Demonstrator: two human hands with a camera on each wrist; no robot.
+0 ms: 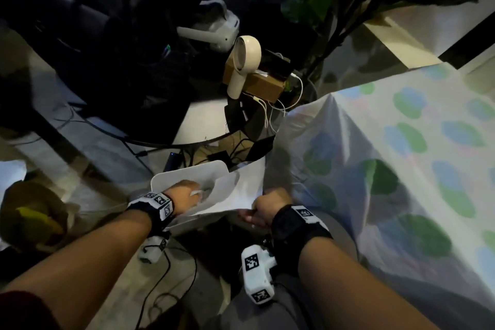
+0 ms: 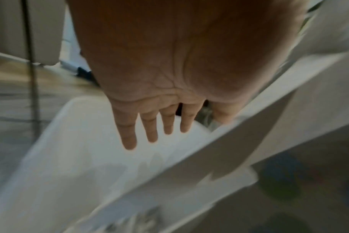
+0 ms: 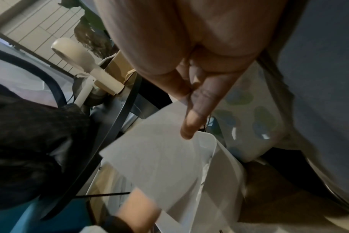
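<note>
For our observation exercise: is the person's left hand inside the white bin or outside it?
Inside. The left hand reaches past the rim of the white bin, straight fingers over its inner wall.

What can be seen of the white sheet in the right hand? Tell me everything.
The white sheet is thin, flat and paper-like, blank where it shows, with straight edges and a square corner. The right hand pinches its near edge, thumb against it. It slants over the open white bin, beside the left hand reaching inside.
</note>
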